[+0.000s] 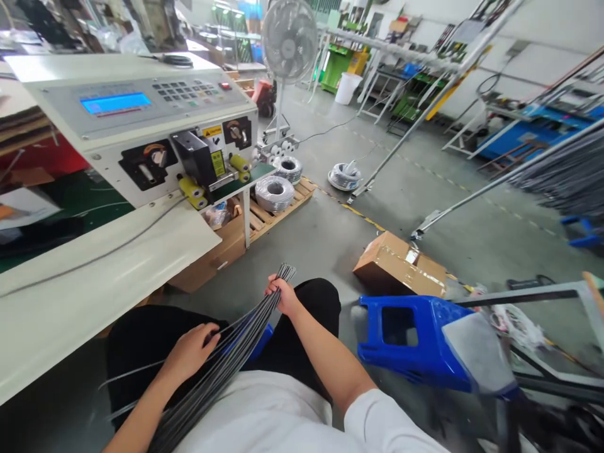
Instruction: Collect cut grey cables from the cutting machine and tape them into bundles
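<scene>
A bundle of thin grey cables (245, 340) lies slantwise across my lap, its cut ends fanned slightly at the top. My right hand (283, 296) is closed around the bundle just below those ends. Lower down on the left, my left hand (191, 352) has its fingers curled at the bundle's side. A few strands pass at its fingertips, and loose lengths stick out to the left behind the wrist. The lower part of the bundle runs down along my white shirt.
A wire-processing machine (141, 126) with a lit blue display stands left, a cable trailing over the white chute (117, 258). Cable coils (274, 193) sit on a wooden pallet. A cardboard box (401, 264) and blue plastic stool (415, 340) are right. A fan (289, 41) stands behind.
</scene>
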### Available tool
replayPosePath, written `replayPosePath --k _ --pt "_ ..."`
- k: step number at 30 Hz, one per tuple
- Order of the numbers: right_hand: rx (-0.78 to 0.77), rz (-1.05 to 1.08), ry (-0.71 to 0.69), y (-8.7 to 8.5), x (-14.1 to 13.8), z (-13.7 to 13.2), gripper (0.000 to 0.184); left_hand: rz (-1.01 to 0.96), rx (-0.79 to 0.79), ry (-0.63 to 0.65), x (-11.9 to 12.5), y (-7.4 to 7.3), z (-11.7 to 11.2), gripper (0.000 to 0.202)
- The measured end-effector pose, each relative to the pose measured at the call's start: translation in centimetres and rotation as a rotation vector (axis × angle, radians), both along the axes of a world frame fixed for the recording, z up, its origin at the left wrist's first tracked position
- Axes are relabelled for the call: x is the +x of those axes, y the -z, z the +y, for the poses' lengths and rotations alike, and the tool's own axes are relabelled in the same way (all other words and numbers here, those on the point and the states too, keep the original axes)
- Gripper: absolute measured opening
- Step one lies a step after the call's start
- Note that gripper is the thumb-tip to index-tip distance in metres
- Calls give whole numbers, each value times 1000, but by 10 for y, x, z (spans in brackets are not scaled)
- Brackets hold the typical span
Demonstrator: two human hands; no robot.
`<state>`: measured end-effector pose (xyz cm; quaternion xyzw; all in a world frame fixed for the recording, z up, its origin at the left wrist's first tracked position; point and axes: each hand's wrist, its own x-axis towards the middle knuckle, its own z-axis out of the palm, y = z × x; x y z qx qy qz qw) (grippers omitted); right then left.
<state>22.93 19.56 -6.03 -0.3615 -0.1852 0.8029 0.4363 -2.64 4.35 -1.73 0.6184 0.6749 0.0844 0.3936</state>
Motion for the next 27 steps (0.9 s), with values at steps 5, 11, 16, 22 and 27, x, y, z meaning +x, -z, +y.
replayPosePath --k 5,11,16,22,27 --pt "-41 14 8 2 0 2 19 -98 -97 -160 -38 -3 -42 41" --pt "-50 -11 33 9 -4 4 20 -52 -146 -156 -39 -15 -67 51" --pt "-59 -40 -2 5 -2 5 22 79 -97 -41 -17 -32 -57 50" --pt "-43 -93 -6 5 2 6 24 64 220 117 4 -110 -12 37" --pt "-20 -125 -78 11 1 13 24 208 724 11 -13 -154 35 30"
